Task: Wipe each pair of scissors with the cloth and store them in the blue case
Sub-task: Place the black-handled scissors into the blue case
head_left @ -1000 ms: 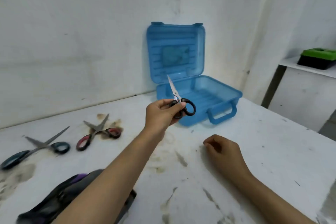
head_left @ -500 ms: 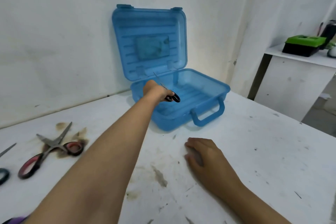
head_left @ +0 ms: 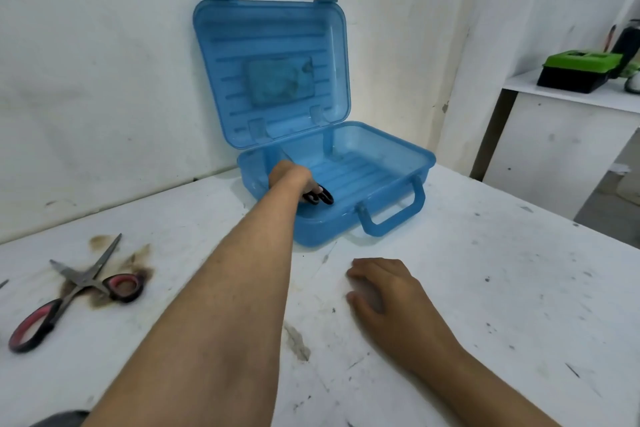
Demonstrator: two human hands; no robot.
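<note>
Two hands are in view. The left hand [head_left: 290, 174] reaches over the near-left rim into the tray of the blue case [head_left: 394, 163], its fingers curled around the black-handled scissors [head_left: 319, 197]; only the two black finger loops show below the hand, low in the tray near its front-left corner, and the blades are hidden behind the hand. Whether the scissors already touch the ribbed floor of the tray cannot be told. The right hand [head_left: 384, 291] rests palm-down on the bench [head_left: 485, 288], fingers loosely bent and holding nothing, in front of the case and apart from it.

The case stands open toward the far edge of the bench, its lid upright against the wall and its carrying handle facing the near side. Red-and-black-handled scissors [head_left: 74, 291], blades parted, lie on a dark stain near the left edge of the bench, well apart from the case. A dark object [head_left: 62, 418], only partly in view, sits at the near edge. Off the bench to the right, a white shelf [head_left: 568, 97] carries a green-and-black box [head_left: 578, 70].
</note>
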